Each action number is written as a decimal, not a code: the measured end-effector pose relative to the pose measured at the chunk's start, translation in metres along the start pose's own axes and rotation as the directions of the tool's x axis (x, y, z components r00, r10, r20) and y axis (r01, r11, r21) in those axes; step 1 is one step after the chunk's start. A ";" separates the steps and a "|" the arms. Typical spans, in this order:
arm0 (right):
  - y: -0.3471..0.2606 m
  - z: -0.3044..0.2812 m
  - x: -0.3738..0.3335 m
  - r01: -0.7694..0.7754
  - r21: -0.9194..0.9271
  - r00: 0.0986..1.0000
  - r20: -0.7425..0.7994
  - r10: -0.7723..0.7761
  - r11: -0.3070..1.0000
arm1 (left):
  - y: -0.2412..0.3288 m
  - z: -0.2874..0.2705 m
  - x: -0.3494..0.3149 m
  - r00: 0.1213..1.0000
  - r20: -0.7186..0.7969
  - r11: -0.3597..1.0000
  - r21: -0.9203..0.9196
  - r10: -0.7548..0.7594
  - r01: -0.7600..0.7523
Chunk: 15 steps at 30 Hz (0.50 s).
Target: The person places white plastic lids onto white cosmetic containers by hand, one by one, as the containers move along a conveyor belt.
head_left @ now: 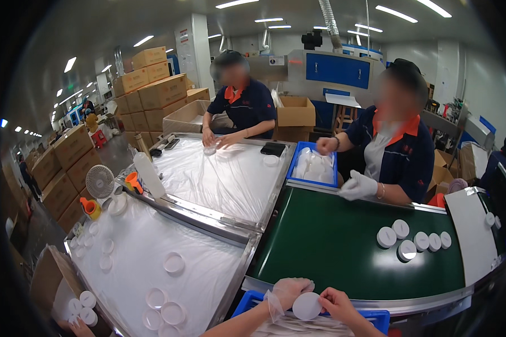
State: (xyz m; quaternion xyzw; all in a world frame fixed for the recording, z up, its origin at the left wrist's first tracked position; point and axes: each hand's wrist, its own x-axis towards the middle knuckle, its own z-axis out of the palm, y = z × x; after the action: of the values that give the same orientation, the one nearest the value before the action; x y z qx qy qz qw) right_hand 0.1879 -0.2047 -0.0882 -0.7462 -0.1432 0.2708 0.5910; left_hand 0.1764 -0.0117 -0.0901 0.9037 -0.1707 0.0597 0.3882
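My right hand (338,305) pinches a flat white round disc (306,306) by its right edge. Close beside it, my left hand (291,291) is closed, its fingers curled near the disc's upper edge; what they hold, if anything, is hidden. Loose clear film, possibly a thin plastic glove, hangs about my left hand and wrist. Both hands are over a blue crate (381,319) at the near edge, filled with thin white pieces (303,328). Just beyond lies a green conveyor belt (320,241), bearing several white round containers (407,250) at the right.
Film-covered table (208,236) at left carries clear round cases (173,263), a fan (100,181) and orange-handled tools (90,208). Two co-workers sit opposite, one by another blue crate (336,168). Another person's hand (81,329) touches white containers in a carton (45,275), lower left.
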 end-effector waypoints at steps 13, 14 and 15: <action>-0.008 0.002 -0.007 0.003 -0.017 1.000 -0.012 -0.003 1.000 | 0.001 0.004 0.000 0.999 -0.038 1.000 -0.007 0.015 -0.016; -0.008 0.001 -0.008 -0.007 -0.006 1.000 -0.030 0.007 1.000 | 0.003 0.004 0.002 0.999 -0.043 1.000 -0.014 0.009 -0.010; -0.007 0.001 -0.006 0.016 -0.021 1.000 -0.014 -0.016 1.000 | 0.004 0.003 0.003 1.000 -0.020 1.000 -0.021 0.018 -0.019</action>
State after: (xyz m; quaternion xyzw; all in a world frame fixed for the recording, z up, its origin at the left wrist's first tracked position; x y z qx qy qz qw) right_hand 0.1830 -0.2057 -0.0802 -0.7532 -0.1480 0.2592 0.5862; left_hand 0.1773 -0.0169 -0.0883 0.8972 -0.1759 0.0705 0.3990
